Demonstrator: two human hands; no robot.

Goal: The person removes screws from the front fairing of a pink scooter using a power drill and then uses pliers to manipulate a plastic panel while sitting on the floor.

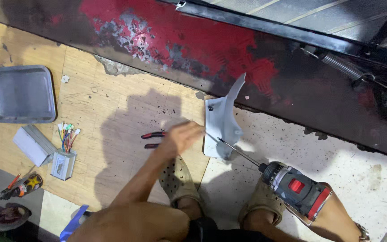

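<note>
left hand point(182, 138): blurred, arm stretched forward over the floor, fingers loosely spread, nothing gripped; hangs just above red-handled pliers point(154, 139), fingertips near the left edge of the grey panel
right hand: hidden behind the drill body, only the forearm and a wristwatch point(362, 233) show at lower right; wrapped round the drill's grip as far as can be told
cordless drill point(297, 190): grey and black with red switch and red base, held low right above the knee, tilted up-left
long driver bit point(238, 152): thin, dark, runs from the chuck up-left, tip touching the grey panel
grey plastic fairing panel point(220, 121): pale grey, curved pointed top, lies on the floor at the seam of wood board and pale tile, a dark screw hole near its upper left
pliers: on the wood board, handles pointing left
feet: two tan perforated clogs point(178, 179), one under the left arm, one under the drill
metal tray point(19, 94): square, grey, far left on the board
controller box with coloured wires point(64, 157): below the tray, beside a grey box point(33, 144)
spray can point(23, 186): dark, lower left
backdrop: red and black worn metal surface point(193, 40) across the top
</note>
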